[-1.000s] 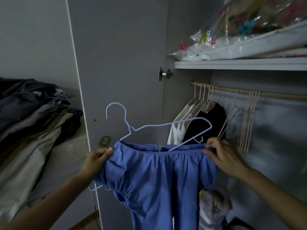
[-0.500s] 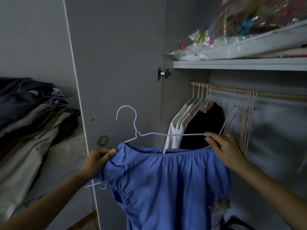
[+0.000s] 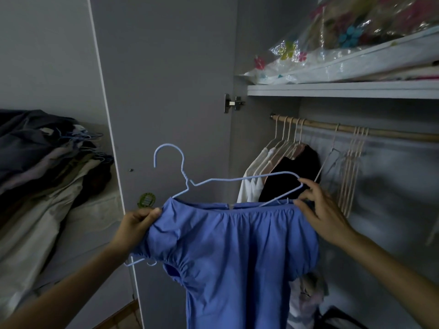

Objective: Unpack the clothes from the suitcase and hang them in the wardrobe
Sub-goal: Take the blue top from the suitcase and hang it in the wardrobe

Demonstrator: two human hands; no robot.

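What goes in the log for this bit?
left hand: grips blue top | right hand: fitting blue hanger | rail: not reached

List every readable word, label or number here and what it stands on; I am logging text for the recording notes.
None can be read.
Green round sticker on the wardrobe door: it carries a mark, too blurred to read.
Clear flowered plastic bag on the shelf: flower prints only, no lettering visible.
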